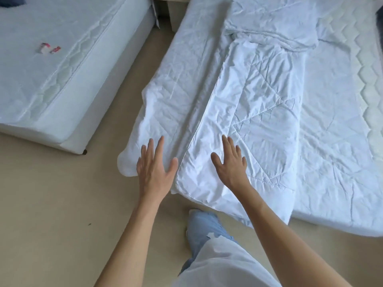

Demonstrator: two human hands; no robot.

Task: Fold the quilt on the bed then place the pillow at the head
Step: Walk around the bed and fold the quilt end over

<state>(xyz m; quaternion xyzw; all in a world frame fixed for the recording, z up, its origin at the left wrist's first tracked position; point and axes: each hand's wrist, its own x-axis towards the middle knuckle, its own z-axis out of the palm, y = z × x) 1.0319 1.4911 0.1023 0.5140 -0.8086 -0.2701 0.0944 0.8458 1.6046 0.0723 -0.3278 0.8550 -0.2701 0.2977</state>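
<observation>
A white quilt (255, 112) lies lengthwise on the bed (335, 141), with a folded-over layer on top and a lower layer spilling off the near left corner. My left hand (155, 164) hovers open over that hanging lower edge, fingers spread. On the folded top layer near its front corner, my right hand (230, 162) rests flat and open. A white pillow (271, 21) lies at the far end of the bed, partly overlapping the quilt.
A second bed (68, 75) with a white cover stands at the left, with small red-and-white items (49, 48) on it. Beige floor (62, 204) runs between the beds. My leg in light trousers (207, 235) stands by the bed's near edge.
</observation>
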